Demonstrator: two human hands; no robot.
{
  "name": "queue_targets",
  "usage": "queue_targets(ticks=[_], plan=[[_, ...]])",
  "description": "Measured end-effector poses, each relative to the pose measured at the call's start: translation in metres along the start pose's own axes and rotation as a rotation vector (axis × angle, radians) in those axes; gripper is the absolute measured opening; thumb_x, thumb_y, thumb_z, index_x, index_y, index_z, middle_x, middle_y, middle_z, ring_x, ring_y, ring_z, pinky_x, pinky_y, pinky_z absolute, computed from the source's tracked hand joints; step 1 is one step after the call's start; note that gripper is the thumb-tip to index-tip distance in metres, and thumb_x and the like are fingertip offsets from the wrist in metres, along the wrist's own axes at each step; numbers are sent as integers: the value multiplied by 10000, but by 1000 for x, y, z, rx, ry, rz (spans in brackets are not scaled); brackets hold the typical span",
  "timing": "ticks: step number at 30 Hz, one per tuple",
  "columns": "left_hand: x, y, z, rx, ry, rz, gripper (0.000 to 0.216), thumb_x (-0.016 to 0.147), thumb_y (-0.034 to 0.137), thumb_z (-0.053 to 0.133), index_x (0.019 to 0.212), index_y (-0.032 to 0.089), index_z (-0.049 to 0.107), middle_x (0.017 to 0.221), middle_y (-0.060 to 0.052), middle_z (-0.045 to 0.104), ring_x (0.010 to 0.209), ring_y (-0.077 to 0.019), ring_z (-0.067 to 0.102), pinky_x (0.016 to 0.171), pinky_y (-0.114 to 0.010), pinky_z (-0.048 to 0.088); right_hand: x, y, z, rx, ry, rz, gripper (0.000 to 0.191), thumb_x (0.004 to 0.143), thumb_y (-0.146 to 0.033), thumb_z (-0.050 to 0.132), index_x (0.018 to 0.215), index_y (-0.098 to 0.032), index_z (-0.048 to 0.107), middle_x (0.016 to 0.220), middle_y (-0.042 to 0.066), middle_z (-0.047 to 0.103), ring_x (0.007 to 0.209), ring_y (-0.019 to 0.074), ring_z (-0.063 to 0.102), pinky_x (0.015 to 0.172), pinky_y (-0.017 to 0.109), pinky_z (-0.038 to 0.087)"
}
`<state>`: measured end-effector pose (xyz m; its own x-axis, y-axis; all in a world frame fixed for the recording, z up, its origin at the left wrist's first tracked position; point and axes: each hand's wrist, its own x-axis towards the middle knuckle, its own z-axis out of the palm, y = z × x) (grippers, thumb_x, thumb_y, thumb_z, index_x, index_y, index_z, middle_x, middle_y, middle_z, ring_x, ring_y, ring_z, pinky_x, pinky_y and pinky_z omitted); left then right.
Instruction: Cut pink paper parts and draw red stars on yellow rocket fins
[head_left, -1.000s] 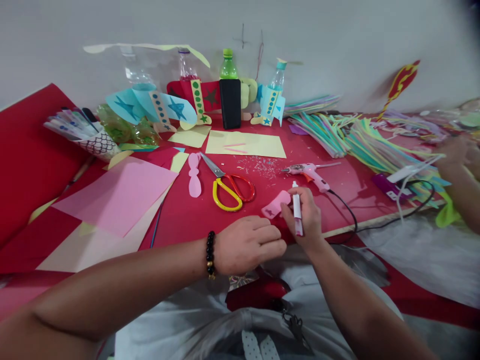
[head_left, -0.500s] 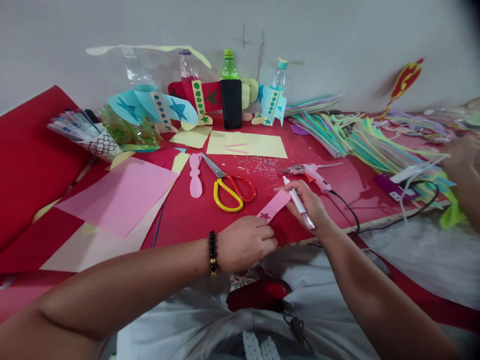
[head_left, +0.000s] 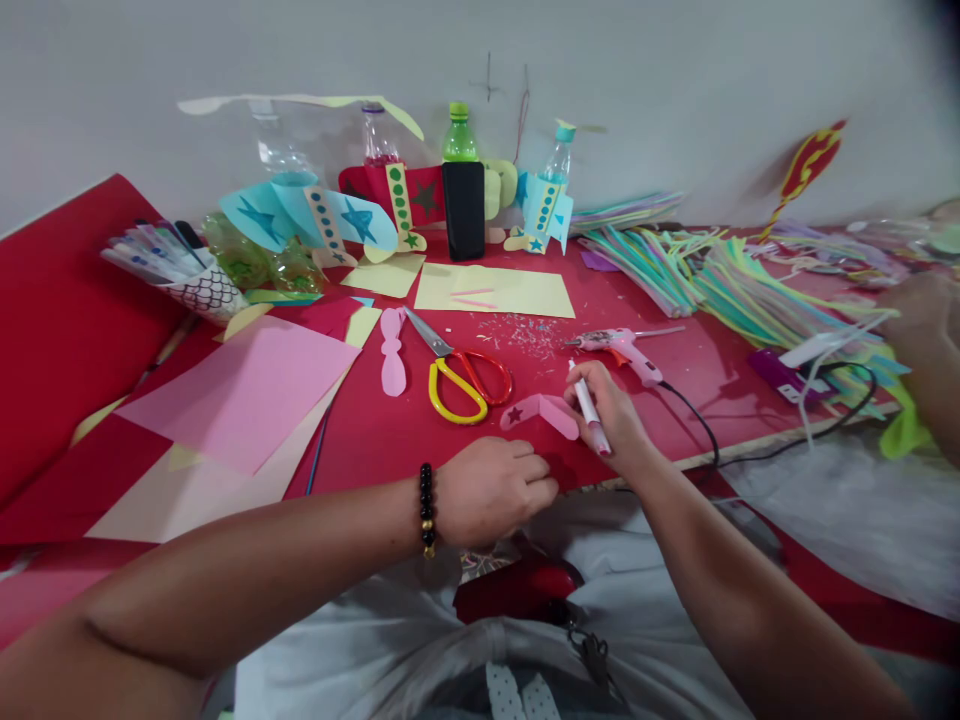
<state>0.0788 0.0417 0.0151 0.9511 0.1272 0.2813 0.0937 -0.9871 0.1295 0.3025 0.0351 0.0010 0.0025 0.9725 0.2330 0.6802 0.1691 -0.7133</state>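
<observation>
My right hand (head_left: 604, 415) grips a white marker (head_left: 587, 402) with a pinkish end, its narrow end pointing away from me. Beside the marker, a folded pink paper strip (head_left: 538, 405) with a dark star drawn at one end lies on the red table (head_left: 367, 455). My left hand (head_left: 495, 490) rests at the table's front edge, just below the strip, its fingers curled closed; what they hold, if anything, is hidden. Farther left are scissors (head_left: 461, 375) with red and yellow handles and a pink paper cutout (head_left: 392, 350) with rounded lobes.
A pink glue gun (head_left: 622, 345) with a black cord lies beyond my right hand. Pink paper (head_left: 247, 385) and a pen cup (head_left: 206, 290) are at left. Decorated bottles and a phone (head_left: 465, 210) stand behind. Pipe cleaners (head_left: 757, 300) and another person's arm (head_left: 922, 340) are at right.
The pink strip has left my right hand's fingers and now lies folded on the table. My right hand has shifted slightly, still with the marker. The left hand has barely moved.
</observation>
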Motion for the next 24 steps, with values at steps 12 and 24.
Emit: queue_targets(ticks=[12,24], plan=[[0,3,18,28,17,-82,467,952,285,510,1341,30,471,1406,-210,486,1240,-259,514,1025,-389,442,-38,-18,14,190,226,152,329,767,-229,629,1019,-267,420,932,19,621,569,146,594,572,314,512],[-1,-1,22,71,-25,-181,551,974,420,463,1353,21,463,1386,-188,517,1296,-276,470,1136,-366,311,-43,-25,6,-59,159,173,240,792,-326,631,935,-259,451,653,-43,554,489,154,532,528,291,442]])
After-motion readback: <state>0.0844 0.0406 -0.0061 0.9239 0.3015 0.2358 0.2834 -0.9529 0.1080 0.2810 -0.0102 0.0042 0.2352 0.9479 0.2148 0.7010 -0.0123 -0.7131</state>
